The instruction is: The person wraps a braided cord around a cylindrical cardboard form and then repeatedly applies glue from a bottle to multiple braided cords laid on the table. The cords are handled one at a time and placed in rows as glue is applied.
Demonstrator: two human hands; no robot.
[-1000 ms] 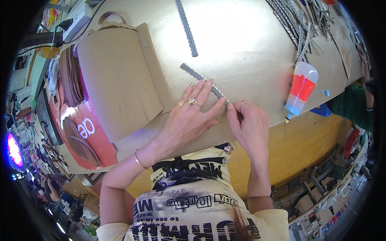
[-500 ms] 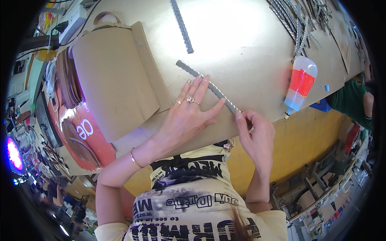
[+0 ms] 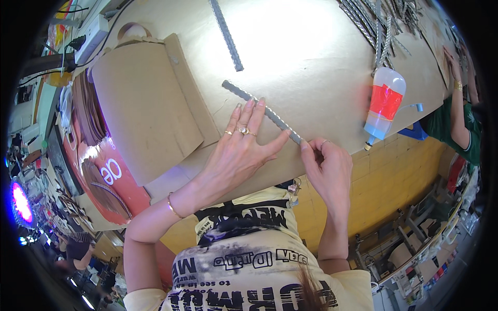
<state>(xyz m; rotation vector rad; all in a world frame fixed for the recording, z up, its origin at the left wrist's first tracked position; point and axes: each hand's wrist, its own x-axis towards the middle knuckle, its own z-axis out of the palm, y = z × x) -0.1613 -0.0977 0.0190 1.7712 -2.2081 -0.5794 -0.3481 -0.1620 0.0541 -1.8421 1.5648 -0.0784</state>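
A narrow grey braided strip (image 3: 279, 121) lies slantwise on the paper-covered table. My left hand (image 3: 239, 142) rests flat with its fingers spread, the fingertips and thumb touching the strip along its length. At the strip's near right end, my right hand (image 3: 328, 165) pinches the tip between thumb and forefinger, the other fingers curled in. A second braided strip (image 3: 226, 36) lies apart, farther off. To the right is a clear squeeze bottle (image 3: 385, 101) with a red label, lying with its nozzle toward me.
Brown cardboard sheets (image 3: 148, 103) lie on the left, beside brown leather-like strips (image 3: 92, 109) and a red sheet (image 3: 104, 173). Many braided strips (image 3: 381, 36) are heaped at the far right. Another person's arm (image 3: 457, 111) reaches in at the right edge.
My hands keep nearly the same hold on the strip. The table's things shift slightly left in view. At the right, the other person's arm has come up over the table edge.
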